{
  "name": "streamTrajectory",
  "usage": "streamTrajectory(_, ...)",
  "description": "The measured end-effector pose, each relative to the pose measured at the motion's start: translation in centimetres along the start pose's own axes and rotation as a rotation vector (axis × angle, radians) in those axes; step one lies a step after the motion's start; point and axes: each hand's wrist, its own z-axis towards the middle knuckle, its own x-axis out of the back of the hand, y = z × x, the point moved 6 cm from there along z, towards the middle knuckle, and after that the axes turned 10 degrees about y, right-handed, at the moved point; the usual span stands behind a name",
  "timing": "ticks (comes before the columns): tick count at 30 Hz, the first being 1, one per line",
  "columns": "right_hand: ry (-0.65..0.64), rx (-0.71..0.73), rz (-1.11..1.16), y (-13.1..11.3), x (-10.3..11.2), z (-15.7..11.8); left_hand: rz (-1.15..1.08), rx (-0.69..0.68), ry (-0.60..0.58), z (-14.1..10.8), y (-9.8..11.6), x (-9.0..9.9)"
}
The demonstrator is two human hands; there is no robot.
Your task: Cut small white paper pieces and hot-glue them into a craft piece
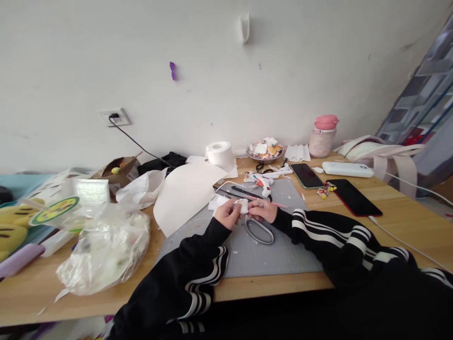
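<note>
Both hands meet above a grey cutting mat [272, 257] and pinch a small white piece [243, 206] between them. My left hand [227, 214] grips its left side, with the fingers closed. On its right side, my right hand [262, 210] has thumb and fingers pressed together. Just below the hands lie scissors with grey handles [260, 231], their blades partly hidden. Behind the hands are dark pen-like tools [244, 192] and a white glue gun [264, 185]. A large curved white sheet [187, 193] lies to the left.
A crumpled plastic bag [109, 245] sits at the left. At the back stand a white roll [218, 153], a bowl of scraps [265, 150] and a pink bottle [323, 137]. Two phones [306, 175], a white device [347, 169] and a cable lie at the right.
</note>
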Motion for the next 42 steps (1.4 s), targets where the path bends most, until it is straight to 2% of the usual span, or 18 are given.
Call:
streamTrajectory(25, 0.029, -0.003, -0.031, -0.1, 0.1, -0.2, 0.031, -0.013, -0.016, 0.4, -0.6, -0.1)
streamTrajectory(31, 0.062, -0.002, -0.035, -0.3, 0.3, -0.3, -0.023, 0.007, -0.022, 0.4, -0.7, -0.2)
streamTrajectory(37, 0.088, -0.011, -0.028, -0.5, 0.3, -0.4, -0.101, 0.093, -0.074, 0.7, -1.2, -0.5)
streamTrajectory(42, 0.107, -0.024, -0.007, -0.6, 0.3, -0.4, -0.073, 0.128, -0.076, 0.7, -1.6, -0.4)
